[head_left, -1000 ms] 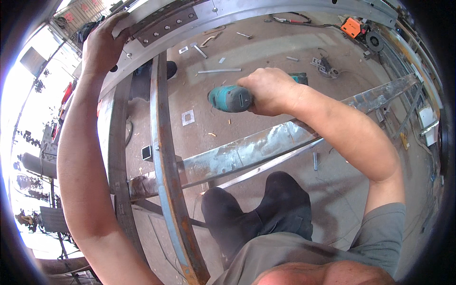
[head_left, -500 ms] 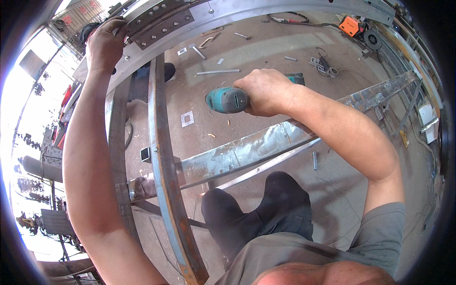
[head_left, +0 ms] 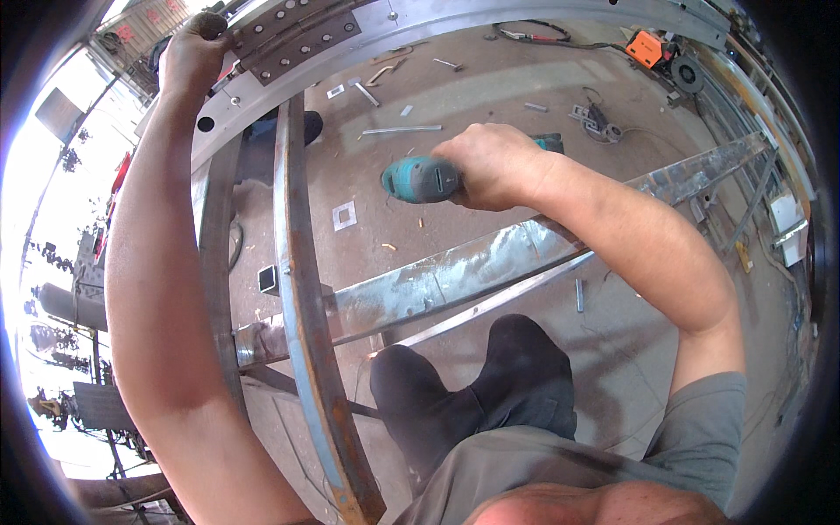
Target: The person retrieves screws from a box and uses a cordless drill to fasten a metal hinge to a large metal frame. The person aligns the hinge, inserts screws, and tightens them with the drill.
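My right hand (head_left: pixel 494 166) is wrapped round the handle of a teal and black cordless drill (head_left: pixel 422 179), held above the floor near the middle. Its bit and trigger are hidden. At the far left, my left hand (head_left: pixel 194 57) is closed at the end of a brown hinge-like plate (head_left: pixel 302 39) with several bolt heads. What its fingers grip is hidden. This plate lies on a long pale metal beam (head_left: pixel 411 33) that curves across the far side. Below the left hand, a round hole (head_left: pixel 206 124) shows in the beam, with a short rod (head_left: pixel 229 79) beside the plate.
A steel upright (head_left: pixel 302 289) crosses a rusty horizontal bar (head_left: pixel 437 284) before my knees. Scraps, including a square plate with a cutout (head_left: pixel 346 216), lie on the floor. An orange machine (head_left: pixel 645 48) and an angle grinder (head_left: pixel 599 124) stand at the far right. Another person's dark shoe (head_left: pixel 312 128) shows beyond the upright.
My left hand has shifted slightly farther away along the plate's end, uncovering the rod and more of the beam's hole. The right hand and drill have risen very slightly.
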A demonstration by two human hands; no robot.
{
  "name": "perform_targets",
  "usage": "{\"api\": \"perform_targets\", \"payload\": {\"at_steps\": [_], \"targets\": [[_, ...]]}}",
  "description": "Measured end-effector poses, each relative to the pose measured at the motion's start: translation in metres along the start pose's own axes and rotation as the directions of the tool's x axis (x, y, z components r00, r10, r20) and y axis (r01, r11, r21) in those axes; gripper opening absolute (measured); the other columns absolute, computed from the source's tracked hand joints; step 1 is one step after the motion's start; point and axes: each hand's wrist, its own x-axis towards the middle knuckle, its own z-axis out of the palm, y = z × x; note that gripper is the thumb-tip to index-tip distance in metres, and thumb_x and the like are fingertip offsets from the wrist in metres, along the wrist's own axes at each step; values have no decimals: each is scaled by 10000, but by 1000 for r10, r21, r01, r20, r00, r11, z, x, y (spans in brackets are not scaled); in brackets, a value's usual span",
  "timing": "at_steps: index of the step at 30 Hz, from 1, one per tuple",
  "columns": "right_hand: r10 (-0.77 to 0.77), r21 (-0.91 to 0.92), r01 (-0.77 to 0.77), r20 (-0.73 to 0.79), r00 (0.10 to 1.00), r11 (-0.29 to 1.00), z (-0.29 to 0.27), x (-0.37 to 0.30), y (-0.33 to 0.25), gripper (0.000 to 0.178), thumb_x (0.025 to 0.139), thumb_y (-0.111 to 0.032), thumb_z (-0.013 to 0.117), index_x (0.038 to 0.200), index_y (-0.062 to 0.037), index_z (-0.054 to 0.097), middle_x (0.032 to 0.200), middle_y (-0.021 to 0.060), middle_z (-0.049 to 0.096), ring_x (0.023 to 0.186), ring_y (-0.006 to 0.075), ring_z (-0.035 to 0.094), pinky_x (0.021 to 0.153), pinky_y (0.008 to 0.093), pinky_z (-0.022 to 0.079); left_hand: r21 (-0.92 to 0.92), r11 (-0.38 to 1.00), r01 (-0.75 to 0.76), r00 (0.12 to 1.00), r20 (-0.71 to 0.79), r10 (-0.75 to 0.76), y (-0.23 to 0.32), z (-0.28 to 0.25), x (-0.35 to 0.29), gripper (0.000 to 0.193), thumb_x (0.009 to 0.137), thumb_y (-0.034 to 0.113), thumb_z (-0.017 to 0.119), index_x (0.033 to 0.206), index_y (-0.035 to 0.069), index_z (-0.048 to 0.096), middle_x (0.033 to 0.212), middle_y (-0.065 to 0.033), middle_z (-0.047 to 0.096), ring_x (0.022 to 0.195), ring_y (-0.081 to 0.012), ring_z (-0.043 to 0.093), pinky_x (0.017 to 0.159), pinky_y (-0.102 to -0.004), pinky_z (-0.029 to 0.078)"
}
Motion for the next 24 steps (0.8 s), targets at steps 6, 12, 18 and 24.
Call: {"api": "perform_targets", "payload": {"at_steps": [6,12,18,24], "targets": [[27,10,-27,50,998,1000,-6,-4,-2,186,844,-141,653,994,-122,761,1012,145,764,1017,323,733,896,451,582,-69,997,-36,999,-25,35,1,-3,-4,508,891,444,795,1277,125,712,1201,-93,757,1144,-222,705,1020,-368,515],[27,1,-27,7,1000,1000,0,2,1,177,806,-202,768,973,-149,739,946,142,765,936,353,733,827,469,585,-99,994,-37,998,-51,33,-11,-3,-8,542,912,460,776,1318,113,685,1277,-110,724,1222,-217,667,1049,-368,499],[15,13,-15,23,1000,1000,4,3,5,212,809,-227,758,1009,-161,735,972,143,762,951,375,719,840,478,579,-158,987,-19,997,75,31,-29,-60,13,589,963,491,720,1374,77,647,1313,-118,694,1225,-216,641,1057,-338,472],[-41,-35,42,43,998,999,4,-1,0,251,814,-210,707,1050,-126,730,1020,156,756,999,340,727,885,475,577,12,997,-72,938,341,63,-25,-177,-40,512,976,461,696,1306,70,688,1147,-76,715,1021,-177,654,904,-325,513]]}}
